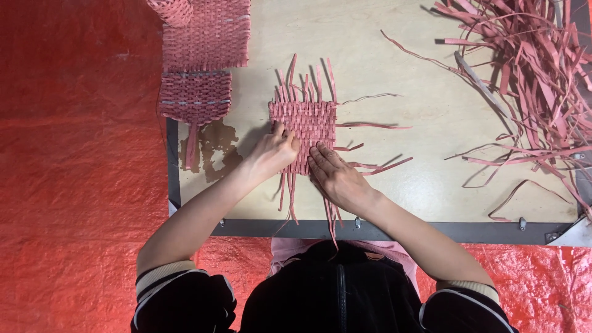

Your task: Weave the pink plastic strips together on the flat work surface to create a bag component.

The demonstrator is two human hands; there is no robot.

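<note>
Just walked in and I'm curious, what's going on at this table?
A person is weaving pink strips into a small mat on a wooden board. The left hand presses its lower left edge, and the right hand lies flat on its bottom edge. Finished woven pieces lie at upper left, and a heap of loose strips at right.

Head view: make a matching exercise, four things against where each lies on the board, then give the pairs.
Things:
1. small woven mat
2. loose pile of strips
3. finished woven pieces
4. dark stain

Places:
A. far right of the board
B. far left corner
C. middle, under both hands
D. left side, below the woven pieces

Pairs: 1-C, 2-A, 3-B, 4-D. The left hand and right hand press on the mat.
</note>
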